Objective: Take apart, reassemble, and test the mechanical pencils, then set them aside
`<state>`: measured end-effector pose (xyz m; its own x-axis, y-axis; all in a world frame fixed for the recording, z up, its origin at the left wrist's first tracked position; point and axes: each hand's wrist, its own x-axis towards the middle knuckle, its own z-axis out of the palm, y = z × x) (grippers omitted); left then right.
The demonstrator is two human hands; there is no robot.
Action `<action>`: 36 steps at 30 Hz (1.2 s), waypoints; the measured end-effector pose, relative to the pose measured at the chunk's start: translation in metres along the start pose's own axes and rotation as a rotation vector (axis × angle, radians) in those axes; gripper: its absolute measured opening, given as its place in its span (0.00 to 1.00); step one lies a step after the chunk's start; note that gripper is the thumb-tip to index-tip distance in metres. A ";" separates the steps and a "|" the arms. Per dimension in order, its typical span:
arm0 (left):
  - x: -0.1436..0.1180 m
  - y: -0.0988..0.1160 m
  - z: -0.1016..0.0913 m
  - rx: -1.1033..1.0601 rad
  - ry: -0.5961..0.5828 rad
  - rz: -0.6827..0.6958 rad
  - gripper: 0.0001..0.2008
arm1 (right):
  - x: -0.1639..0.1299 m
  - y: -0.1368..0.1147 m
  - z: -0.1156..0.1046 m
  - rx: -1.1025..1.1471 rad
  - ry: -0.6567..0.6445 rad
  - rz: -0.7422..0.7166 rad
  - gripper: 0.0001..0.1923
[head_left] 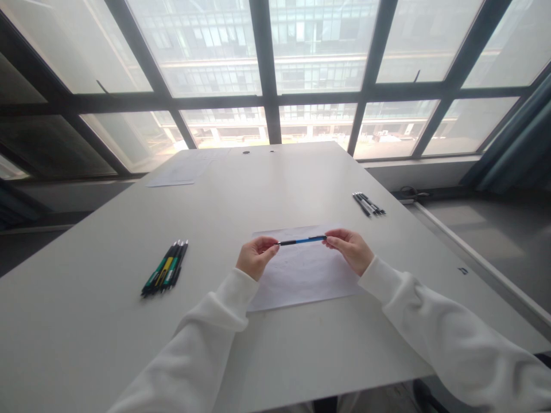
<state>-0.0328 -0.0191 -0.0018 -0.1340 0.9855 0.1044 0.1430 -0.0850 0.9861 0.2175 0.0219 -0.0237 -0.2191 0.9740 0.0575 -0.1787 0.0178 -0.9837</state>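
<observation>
Pen: over the paper; probably light, stiff, smooth, best gripped near both ends.
Left hand: I pinch its dark end.
Right hand: I pinch its clip end.

A: You wear long white sleeves, your left sleeve and your right sleeve matching in colour.

B: And how do your cuffs look?

A: White like the rest — your left cuff and your right cuff fit close at the wrists, while the cloth puffs out above each one.

B: Is your fabric smooth or creased?

A: It looks soft and matte, loosely cut, with rounded folds and greyish shading along your forearms.

B: Your hands?

A: Bare — your left hand and your right hand alike, uncovered from the cuff edges to the fingertips.
</observation>
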 end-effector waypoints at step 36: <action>0.002 -0.005 -0.001 -0.013 -0.008 0.009 0.14 | -0.003 -0.008 0.002 -0.085 0.004 -0.050 0.15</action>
<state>-0.0343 -0.0172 -0.0064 -0.1245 0.9858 0.1127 0.1319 -0.0962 0.9866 0.2174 0.0188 -0.0155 -0.2077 0.9724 0.1060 -0.1071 0.0851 -0.9906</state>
